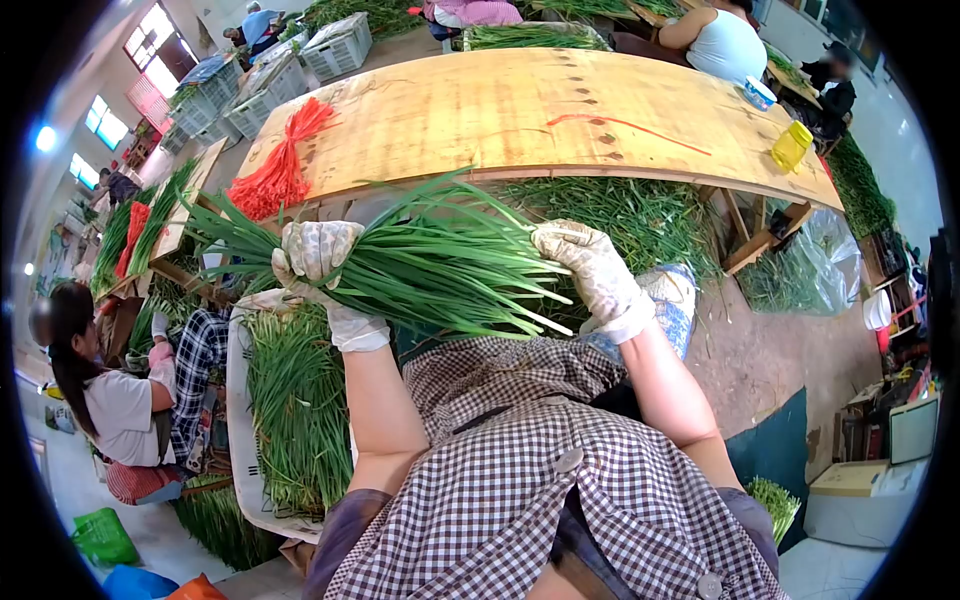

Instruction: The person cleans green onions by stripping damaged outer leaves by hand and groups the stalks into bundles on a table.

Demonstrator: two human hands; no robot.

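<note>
A loose bunch of garlic chives (430,260) lies sideways above my lap, green leaves to the left and pale stem ends fanned out to the right. My left hand (318,262), in a patterned glove with a white cuff, is wrapped round the leafy part. At the stem ends, my right hand (585,262), gloved alike, has its fingers closed on a few stems; its fingertips are partly hidden. Beside my left forearm stands a white crate (240,400) filled with more chives (295,400).
A wooden table (450,110) stands ahead, bearing red ties (285,165), one loose red strip (630,130), a yellow cup (791,147) and a small tub (759,93). Cut greens (630,225) heap beneath it. A seated person (125,400) is at left; others work farther back.
</note>
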